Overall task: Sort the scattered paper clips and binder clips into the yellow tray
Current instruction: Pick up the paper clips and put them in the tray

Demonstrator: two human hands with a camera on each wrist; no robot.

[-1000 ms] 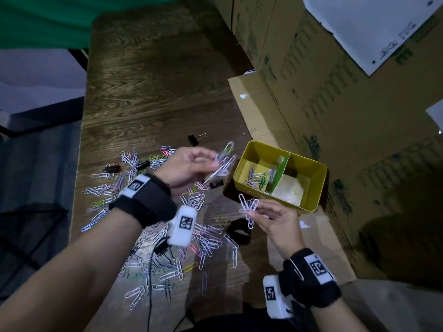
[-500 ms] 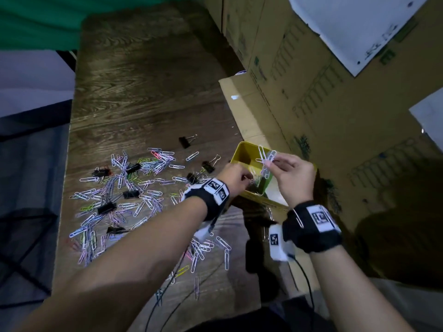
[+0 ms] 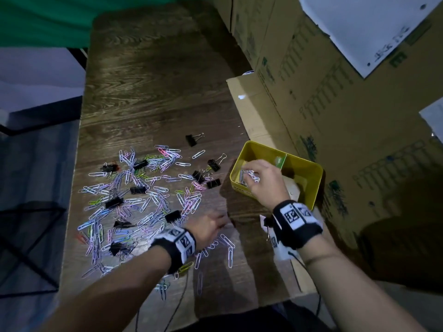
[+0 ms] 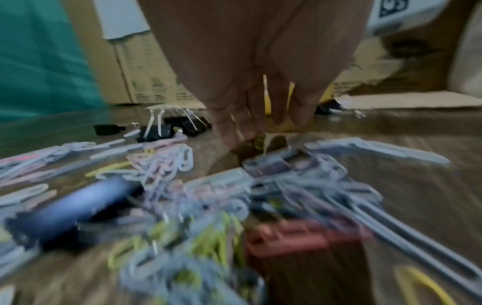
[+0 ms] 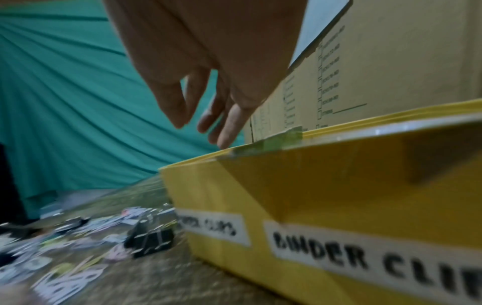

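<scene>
The yellow tray [image 3: 268, 145] stands at the table's right side, split by a green divider [image 3: 280, 161]. Its near wall [image 5: 260, 185] carries the labels "paper clips" and "binder clips". My right hand [image 3: 244, 173] hovers over the left compartment with fingers [image 5: 229, 128] straight and nothing between them. A bunch of paper clips [image 3: 251, 175] lies just under it. My left hand [image 3: 224, 221] is low over the table with fingers [image 4: 234, 132] pointing down at the wood, holding nothing. Scattered paper clips [image 3: 148, 195] and black binder clips [image 3: 114, 202] cover the table to the left.
Cardboard boxes [image 3: 335, 92] wall off the right side, with a flattened sheet [image 3: 251, 111] under the tray. A lone binder clip [image 3: 191, 140] lies farther back; another binder clip [image 5: 150, 239] sits close to the tray's near wall. The table's left edge [image 3: 79, 164] drops to the floor.
My left hand has left the tray and dropped back to the table by the clip pile. My right hand has lowered over the left compartment and opened, letting its paper clips go.
</scene>
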